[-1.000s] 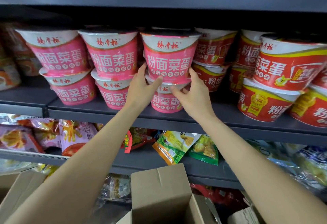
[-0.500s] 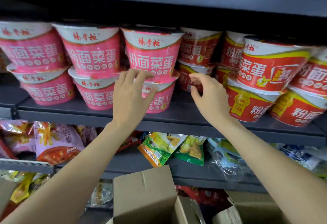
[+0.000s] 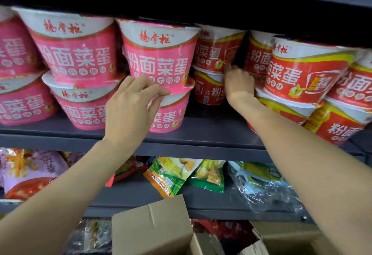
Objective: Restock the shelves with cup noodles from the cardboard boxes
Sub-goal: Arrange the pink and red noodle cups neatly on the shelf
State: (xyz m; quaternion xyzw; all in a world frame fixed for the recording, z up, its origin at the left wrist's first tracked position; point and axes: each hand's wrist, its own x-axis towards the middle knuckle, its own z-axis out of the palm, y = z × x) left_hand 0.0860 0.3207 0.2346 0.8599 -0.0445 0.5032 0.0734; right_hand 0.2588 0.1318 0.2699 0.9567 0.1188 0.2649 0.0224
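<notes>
Pink cup noodles stand two high on the dark shelf (image 3: 201, 146), and red ones fill its right side. My left hand (image 3: 132, 101) rests with bent fingers against the base of the upper pink cup (image 3: 159, 57). Its thumb is at the lid of the lower pink cup (image 3: 171, 117). My right hand (image 3: 239, 85) reaches into the gap between the rear red cups (image 3: 215, 51) and the front red cup (image 3: 302, 73). Its index finger touches the rear upper cup; the other fingers are partly hidden.
More pink stacks (image 3: 76, 53) stand to the left. Snack bags (image 3: 173, 176) lie on the shelf below. An open cardboard box (image 3: 151, 228) sits at the bottom centre, and another box (image 3: 291, 240) at the bottom right. The shelf above hangs low over the cups.
Both hands let go of the upper pink cup. The right hand moved right into the gap by the red cups. The left hand stays at the pink stack. The view came closer.
</notes>
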